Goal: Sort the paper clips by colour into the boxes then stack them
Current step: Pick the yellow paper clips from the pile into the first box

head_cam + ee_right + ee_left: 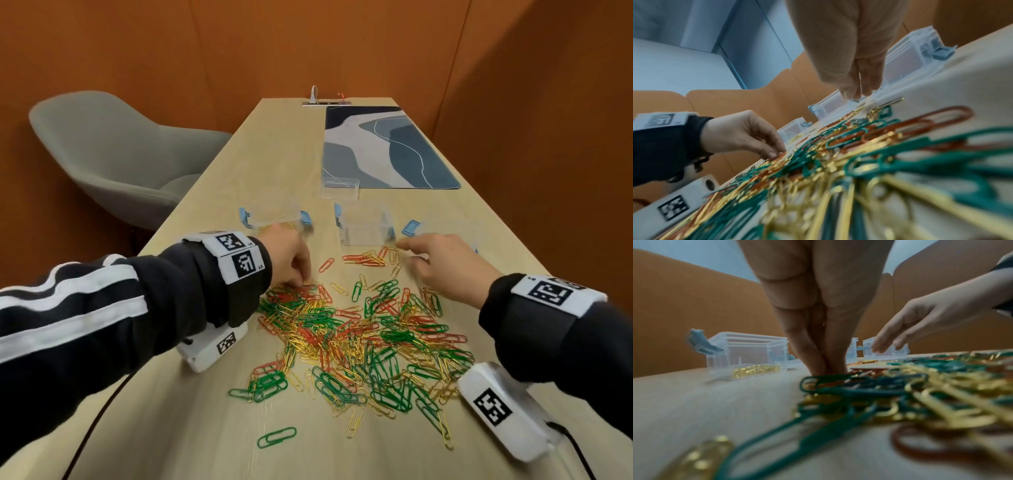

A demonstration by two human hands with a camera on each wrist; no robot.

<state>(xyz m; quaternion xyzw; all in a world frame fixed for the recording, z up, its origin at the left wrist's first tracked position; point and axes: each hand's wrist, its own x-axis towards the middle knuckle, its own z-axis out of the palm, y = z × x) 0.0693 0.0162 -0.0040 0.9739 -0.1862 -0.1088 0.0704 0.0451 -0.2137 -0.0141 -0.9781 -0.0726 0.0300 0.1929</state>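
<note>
office booth | orange padded walls (342,48) | desk mat (387,147) | grey chair (113,154)

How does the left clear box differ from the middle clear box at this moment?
The left box already holds a layer of gold clips; the middle box looks empty. The left hand partly hides the left box in the head view, while the middle box stands in full view between both hands. Both are clear, lidless, with blue latches, and stand behind the mixed pile.
</note>
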